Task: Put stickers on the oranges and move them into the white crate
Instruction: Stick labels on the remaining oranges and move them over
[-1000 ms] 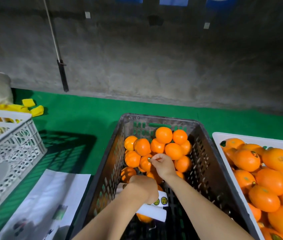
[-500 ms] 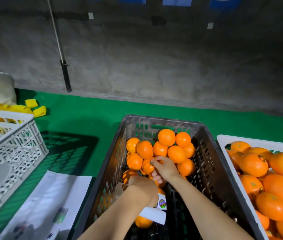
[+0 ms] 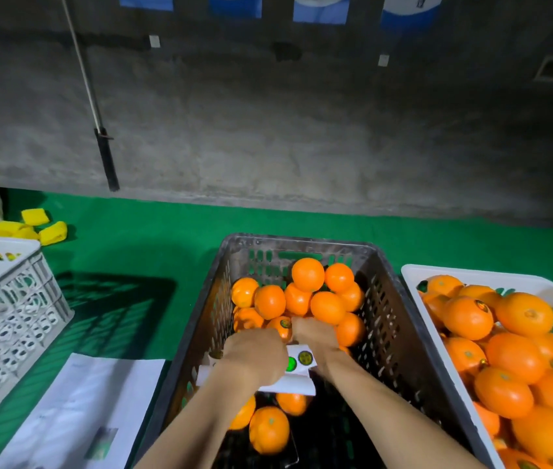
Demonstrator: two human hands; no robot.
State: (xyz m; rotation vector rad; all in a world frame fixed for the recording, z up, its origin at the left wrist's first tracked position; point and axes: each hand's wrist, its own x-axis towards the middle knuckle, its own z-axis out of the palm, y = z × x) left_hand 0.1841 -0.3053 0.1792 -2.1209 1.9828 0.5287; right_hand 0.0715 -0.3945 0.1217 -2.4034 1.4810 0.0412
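Loose oranges (image 3: 327, 306) are heaped at the far end of the black crate (image 3: 400, 333), and a few more lie near its front. One orange (image 3: 280, 324) just beyond my hands carries a round sticker. My left hand (image 3: 254, 358) grips a white sticker strip (image 3: 297, 362) over the crate. My right hand (image 3: 315, 335) is curled down onto the strip's far edge, with its fingertips hidden. The white crate (image 3: 471, 274) on the right holds several stickered oranges (image 3: 468, 316).
A white lattice crate (image 3: 14, 299) stands on the left of the green mat. White paper sheets (image 3: 75, 411) lie at the front left. Yellow pieces (image 3: 44, 228) and a pale sack lie at the far left. A dark-handled pole (image 3: 105, 157) leans on the concrete wall.
My right hand has left the orange it was pressing a sticker onto and drawn back to the sticker strip. The left hand and strip have risen slightly.
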